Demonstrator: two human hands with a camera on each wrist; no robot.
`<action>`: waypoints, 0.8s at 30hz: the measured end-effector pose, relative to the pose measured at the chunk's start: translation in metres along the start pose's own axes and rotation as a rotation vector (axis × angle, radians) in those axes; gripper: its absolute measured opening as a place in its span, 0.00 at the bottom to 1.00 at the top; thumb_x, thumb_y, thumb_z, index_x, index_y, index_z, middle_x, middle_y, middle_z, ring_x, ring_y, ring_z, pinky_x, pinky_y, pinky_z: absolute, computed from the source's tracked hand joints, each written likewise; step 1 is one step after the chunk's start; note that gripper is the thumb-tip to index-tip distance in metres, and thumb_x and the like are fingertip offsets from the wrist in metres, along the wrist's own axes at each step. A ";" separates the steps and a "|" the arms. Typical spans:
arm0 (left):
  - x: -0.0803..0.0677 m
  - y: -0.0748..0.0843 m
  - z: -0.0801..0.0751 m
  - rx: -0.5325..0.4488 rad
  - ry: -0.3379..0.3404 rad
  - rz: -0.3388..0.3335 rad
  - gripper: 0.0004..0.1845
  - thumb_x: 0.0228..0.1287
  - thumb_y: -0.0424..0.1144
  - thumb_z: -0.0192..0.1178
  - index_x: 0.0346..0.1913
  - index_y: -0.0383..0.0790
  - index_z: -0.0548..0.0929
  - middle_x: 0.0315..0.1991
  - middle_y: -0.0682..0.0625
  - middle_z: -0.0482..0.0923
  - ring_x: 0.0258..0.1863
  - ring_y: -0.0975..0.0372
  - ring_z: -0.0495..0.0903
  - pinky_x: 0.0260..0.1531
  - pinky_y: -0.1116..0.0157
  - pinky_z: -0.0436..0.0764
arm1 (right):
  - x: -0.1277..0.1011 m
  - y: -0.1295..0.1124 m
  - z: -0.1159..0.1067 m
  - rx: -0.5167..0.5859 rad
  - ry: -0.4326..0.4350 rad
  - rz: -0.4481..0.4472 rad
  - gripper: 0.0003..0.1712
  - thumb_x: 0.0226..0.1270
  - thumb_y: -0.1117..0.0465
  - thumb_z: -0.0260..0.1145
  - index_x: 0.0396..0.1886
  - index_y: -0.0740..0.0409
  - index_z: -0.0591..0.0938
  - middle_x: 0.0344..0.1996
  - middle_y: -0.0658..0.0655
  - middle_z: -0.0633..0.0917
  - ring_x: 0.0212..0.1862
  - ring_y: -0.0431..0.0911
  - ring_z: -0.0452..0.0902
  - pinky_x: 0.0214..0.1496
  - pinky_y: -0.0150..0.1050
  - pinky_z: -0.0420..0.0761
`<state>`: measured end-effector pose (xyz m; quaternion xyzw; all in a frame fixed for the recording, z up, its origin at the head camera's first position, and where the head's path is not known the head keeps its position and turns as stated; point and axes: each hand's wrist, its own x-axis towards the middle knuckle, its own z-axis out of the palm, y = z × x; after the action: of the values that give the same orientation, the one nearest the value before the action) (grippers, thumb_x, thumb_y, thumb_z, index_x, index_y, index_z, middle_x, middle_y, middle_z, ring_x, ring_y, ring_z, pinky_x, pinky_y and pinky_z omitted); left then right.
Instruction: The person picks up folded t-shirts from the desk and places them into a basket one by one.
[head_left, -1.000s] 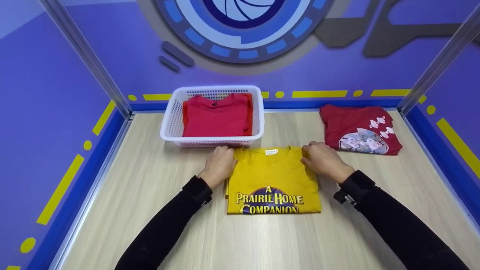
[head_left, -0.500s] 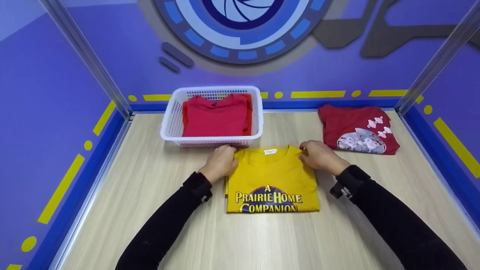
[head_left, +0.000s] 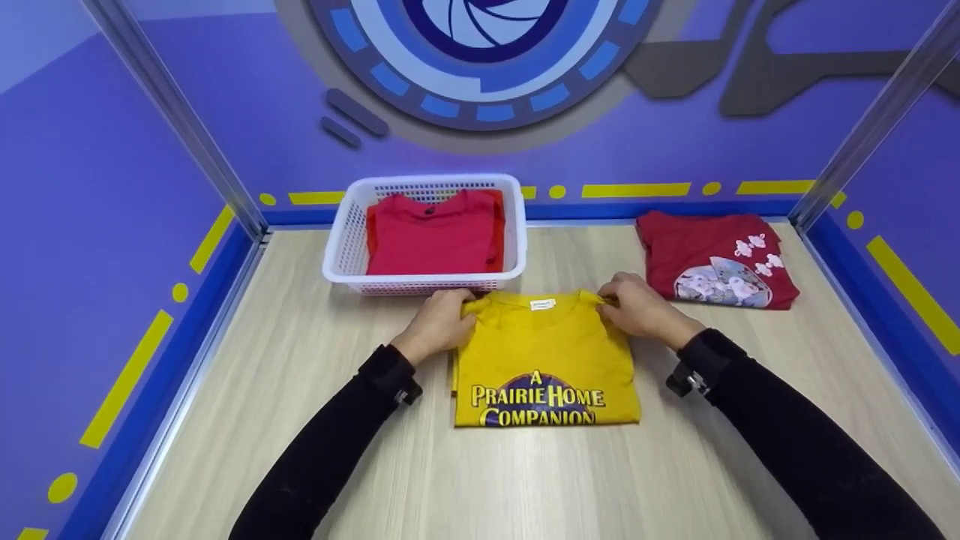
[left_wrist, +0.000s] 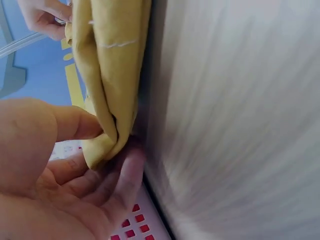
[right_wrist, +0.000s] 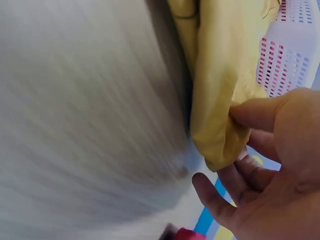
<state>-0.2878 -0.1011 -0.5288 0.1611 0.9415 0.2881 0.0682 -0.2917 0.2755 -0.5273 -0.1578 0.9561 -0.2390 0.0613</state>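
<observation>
A folded yellow T-shirt (head_left: 544, 352) with printed lettering lies on the table, its collar and white tag toward the back. My left hand (head_left: 439, 322) pinches its far left corner; in the left wrist view the thumb presses on the folded yellow cloth (left_wrist: 117, 65) while the fingers sit underneath. At the far right corner, my right hand (head_left: 639, 307) pinches the shirt between thumb and fingers. The right wrist view shows that corner of cloth (right_wrist: 215, 125) bunched in the grip, with one finger standing free of it.
Behind the shirt's left side stands a white basket (head_left: 334, 255) holding folded red shirts (head_left: 435, 236). A folded dark red shirt (head_left: 716, 259) with a floral print lies at the back right of the wooden table (head_left: 300, 420). Panel walls (head_left: 600, 150) enclose the back and sides.
Both hands stay at the shirt's far corners. The collar edge and shoulders now look slightly raised and gathered by the fingers. The basket and dark red shirt have stayed put.
</observation>
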 end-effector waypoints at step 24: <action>-0.025 0.016 -0.081 -0.233 0.006 0.249 0.06 0.72 0.40 0.70 0.49 0.48 0.88 0.43 0.52 0.85 0.41 0.58 0.81 0.45 0.62 0.83 | -0.050 -0.047 -0.084 0.127 0.077 -0.084 0.09 0.81 0.60 0.71 0.53 0.56 0.91 0.45 0.57 0.93 0.43 0.49 0.84 0.47 0.26 0.83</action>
<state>-0.2777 -0.1389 -0.4520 0.2666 0.8748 0.4019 0.0475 -0.2476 0.2902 -0.4290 -0.1841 0.9333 -0.3073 0.0242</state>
